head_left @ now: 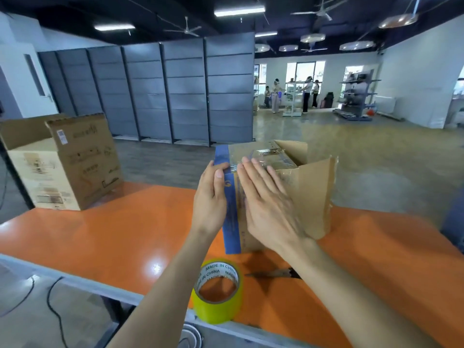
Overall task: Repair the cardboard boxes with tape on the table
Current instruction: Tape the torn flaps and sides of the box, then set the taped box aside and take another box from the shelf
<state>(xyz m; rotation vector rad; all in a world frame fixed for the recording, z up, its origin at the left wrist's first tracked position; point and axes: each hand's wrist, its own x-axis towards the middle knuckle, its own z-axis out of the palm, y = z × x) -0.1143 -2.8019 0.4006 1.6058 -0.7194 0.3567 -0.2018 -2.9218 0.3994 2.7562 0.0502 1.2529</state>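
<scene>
Orange and glossy, the table top (100, 242) carried a small brown cardboard box (311, 187) near its middle. The box stood upright, with a flap on its right side hanging open. A wide blue band (232, 222) ran down the box's near face along the left edge and over onto its top. Shiny clear tape (266, 156) lay across the top panel beside the band.

The left hand (211, 194) gripped the box's upper left corner. Its thumb was laid on the blue band and its fingers curled round the corner to the far side, so most of them were hidden.

The right hand (268, 199) lay flat on the box's near face, just right of the band. Its fingers (253, 169) were straight and held close together, and the tips reached the top edge where the clear tape began. This hand was somewhat blurred.

A yellow-green roll of tape (218, 292) with a printed white core stood in front of the box, at the table's near edge. Just right of the roll lay a dark pointed tool (273, 274), partly under the right forearm and too blurred to name.

Well left of the box, at the table's far corner, stood a larger printed brown carton (67, 167) with its top flaps up.

Behind the box stretched a row of grey shelving panels (175, 91). Beyond them was an open floor, where several people (306, 94) stood by racks in front of windows.
</scene>
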